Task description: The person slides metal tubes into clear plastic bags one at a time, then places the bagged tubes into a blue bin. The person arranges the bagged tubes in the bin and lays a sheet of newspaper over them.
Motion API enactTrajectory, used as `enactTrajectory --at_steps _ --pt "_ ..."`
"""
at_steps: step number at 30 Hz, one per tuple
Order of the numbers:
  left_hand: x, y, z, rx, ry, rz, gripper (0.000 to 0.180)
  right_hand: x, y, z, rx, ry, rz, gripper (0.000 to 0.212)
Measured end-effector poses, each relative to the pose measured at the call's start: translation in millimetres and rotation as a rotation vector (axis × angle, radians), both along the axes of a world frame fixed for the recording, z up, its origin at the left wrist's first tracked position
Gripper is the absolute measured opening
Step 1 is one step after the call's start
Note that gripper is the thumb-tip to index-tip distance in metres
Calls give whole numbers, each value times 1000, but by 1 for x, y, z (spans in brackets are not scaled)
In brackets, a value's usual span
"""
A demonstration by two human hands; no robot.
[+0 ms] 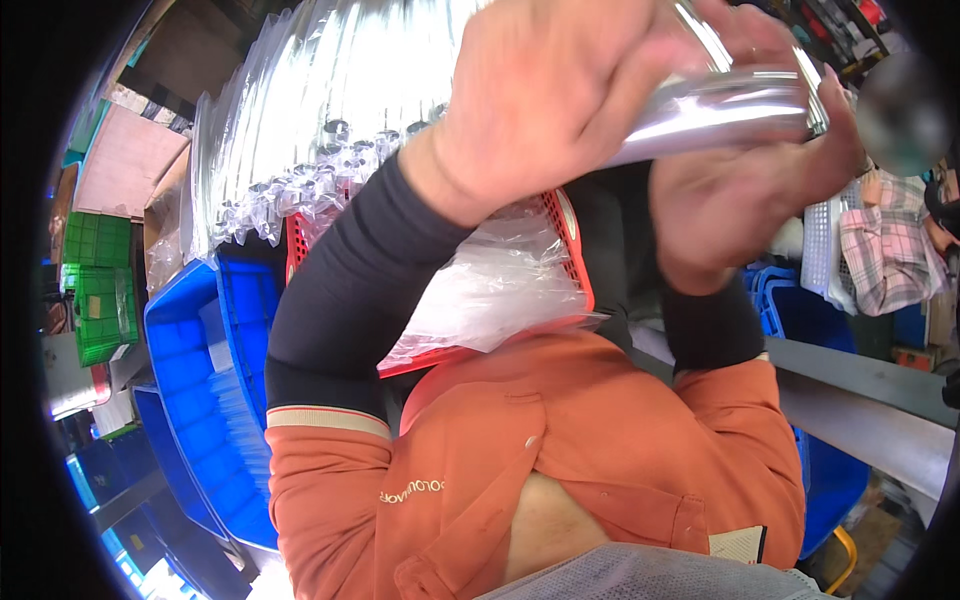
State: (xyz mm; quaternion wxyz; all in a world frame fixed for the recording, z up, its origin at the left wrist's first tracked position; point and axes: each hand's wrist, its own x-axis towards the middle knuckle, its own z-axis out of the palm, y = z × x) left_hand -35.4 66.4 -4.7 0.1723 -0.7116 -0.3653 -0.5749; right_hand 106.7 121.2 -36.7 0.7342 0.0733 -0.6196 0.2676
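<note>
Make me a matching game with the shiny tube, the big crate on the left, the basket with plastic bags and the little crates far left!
Things:
1. shiny tube
2. big crate
3. basket of plastic bags
4. stacked little crates

Colours or places:
a. green
b. held in both hands, left hand and right hand
c. red
d. blue

Pairs: 1-b, 2-d, 3-c, 4-a
</note>
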Motion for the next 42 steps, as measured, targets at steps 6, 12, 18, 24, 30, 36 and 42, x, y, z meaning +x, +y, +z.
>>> enactTrajectory --at_steps 6,12,18,24,30,36,42 --pt "4 18 47 -31 -912 -501 24 -33 -24 -108 -172 -513 -32 105" --pt "-29 -25 -54 -962 -107 -153 26 4 61 -49 -552 -704 -228 55" --pt "-41 -44 -178 -1032 522 213 22 -53 154 -30 100 -1181 -148 43" --pt "-50 -50 -141 -916 -259 21 11 -54 141 -39 66 -833 -388 40" --pt "-48 -60 -114 -835 -507 -62 10 10 24 -1 -226 -828 -104 33" --pt "-41 -55 -118 -775 -403 12 30 3 -3 -28 -3 -1040 -91 25" --pt "-43 -54 -126 -790 -470 -85 52 22 69 -1 -396 -1117 23 42"
